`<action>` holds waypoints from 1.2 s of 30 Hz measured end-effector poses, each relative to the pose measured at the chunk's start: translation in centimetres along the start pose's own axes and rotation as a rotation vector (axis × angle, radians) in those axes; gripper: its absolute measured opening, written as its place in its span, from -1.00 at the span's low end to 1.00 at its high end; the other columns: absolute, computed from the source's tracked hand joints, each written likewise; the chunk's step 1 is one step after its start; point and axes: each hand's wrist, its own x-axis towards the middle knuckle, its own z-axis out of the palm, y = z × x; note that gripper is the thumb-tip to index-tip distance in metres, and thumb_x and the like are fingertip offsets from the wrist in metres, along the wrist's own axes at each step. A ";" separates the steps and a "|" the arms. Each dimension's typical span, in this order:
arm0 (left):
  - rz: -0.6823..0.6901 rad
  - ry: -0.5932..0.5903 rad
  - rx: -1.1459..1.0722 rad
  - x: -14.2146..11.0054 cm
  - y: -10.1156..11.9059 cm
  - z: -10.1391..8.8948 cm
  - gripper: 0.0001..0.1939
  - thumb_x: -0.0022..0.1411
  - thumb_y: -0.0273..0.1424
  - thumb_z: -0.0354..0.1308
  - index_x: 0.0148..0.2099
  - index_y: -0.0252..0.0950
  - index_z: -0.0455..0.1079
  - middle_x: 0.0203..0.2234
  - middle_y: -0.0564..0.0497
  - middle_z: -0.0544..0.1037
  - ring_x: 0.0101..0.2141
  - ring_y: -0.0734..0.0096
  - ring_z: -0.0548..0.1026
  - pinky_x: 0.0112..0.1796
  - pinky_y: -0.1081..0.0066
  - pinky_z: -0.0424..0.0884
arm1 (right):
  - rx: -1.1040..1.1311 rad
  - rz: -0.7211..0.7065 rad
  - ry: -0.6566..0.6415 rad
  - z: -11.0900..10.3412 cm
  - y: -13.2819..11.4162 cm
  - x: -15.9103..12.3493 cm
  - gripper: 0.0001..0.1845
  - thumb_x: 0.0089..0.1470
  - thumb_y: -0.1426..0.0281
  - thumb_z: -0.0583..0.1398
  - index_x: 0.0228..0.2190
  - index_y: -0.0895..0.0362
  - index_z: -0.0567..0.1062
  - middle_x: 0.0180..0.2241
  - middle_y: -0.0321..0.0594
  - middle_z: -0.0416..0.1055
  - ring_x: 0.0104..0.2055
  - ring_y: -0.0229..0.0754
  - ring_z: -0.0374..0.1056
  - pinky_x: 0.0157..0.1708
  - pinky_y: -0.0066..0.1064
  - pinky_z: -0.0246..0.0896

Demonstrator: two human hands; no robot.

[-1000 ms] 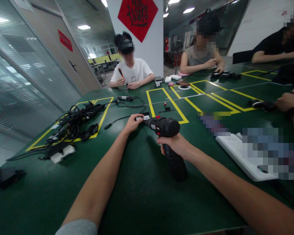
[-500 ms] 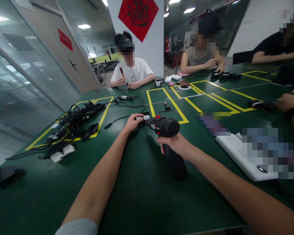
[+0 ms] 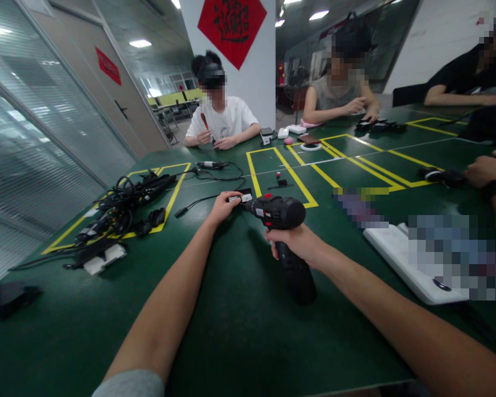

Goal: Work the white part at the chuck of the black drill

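Slightly rightward drift of the right hand (image 3: 294,244) around the cordless drill (image 3: 278,213)

L hand (image 3: 223,207) half-closed, fingers fwd; R hand (image 3: 293,244) wrapped tight; L arm (image 3: 165,298), R arm (image 3: 376,298) bare, reaching fwd.

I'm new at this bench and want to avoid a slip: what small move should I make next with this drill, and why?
Probably give the black-and-white piece in your left hand a gentle tug. It sits right at the nose of the cordless drill gripped in your right hand, and the view cannot show whether it is secured.
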 end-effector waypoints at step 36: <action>0.053 -0.010 0.038 -0.1 -0.2 0.0 -0.65 0.16 -0.28 0.13 -0.05 -0.27 0.53 -0.08 -0.08 0.56 0.00 0.19 0.43 0.10 0.20 0.29 | -0.009 0.010 -0.007 0.0 -0.2 -0.2 -0.92 -0.17 0.49 0.21 -0.49 0.16 0.40 -0.71 -0.29 0.36 -0.66 -0.23 0.30 -0.59 -0.42 0.21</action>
